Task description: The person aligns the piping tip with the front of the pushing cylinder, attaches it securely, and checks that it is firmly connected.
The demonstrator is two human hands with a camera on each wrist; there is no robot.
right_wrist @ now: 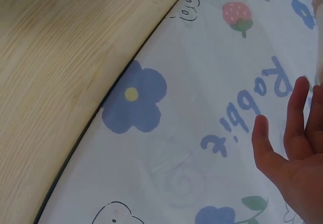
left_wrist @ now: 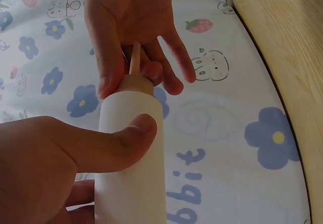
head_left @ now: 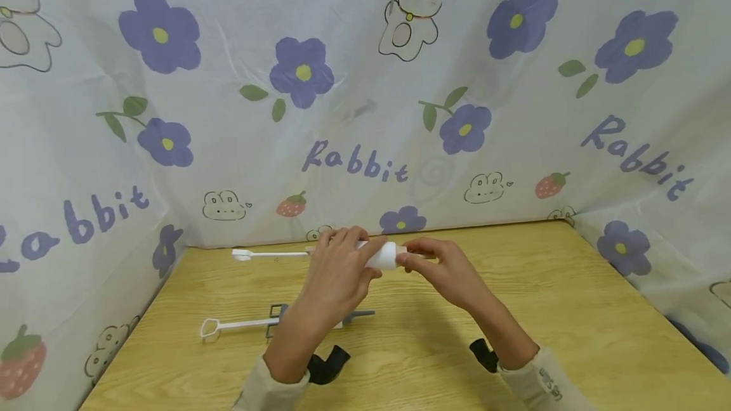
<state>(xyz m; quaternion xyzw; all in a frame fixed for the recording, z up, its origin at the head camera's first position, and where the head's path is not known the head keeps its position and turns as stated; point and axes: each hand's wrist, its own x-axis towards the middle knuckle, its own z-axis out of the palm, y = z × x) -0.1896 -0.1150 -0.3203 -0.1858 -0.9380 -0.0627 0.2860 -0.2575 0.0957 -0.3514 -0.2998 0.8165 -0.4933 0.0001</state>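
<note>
My left hand (head_left: 337, 265) grips a white cylindrical tube (head_left: 385, 255), held level above the table. From the tube's left side a thin white rod (head_left: 280, 254) with a wider end sticks out. In the left wrist view, a beige pointed nozzle (left_wrist: 135, 84) sits at the tube's end, and the left thumb lies across the tube wall. My right hand (head_left: 448, 271) pinches the nozzle's wide base between thumb and fingers, its other fingers spread away. The right wrist view shows only part of this hand, and a sliver of the beige nozzle or tube at its right edge.
On the wooden table (head_left: 411, 347) below the left forearm lies a similar grey device (head_left: 282, 314), partly hidden, with a white loop-handled rod (head_left: 245, 323). Black wrist mounts (head_left: 328, 365) show by both sleeves. A printed rabbit-and-flower cloth (head_left: 365, 119) hangs around the table's back and sides.
</note>
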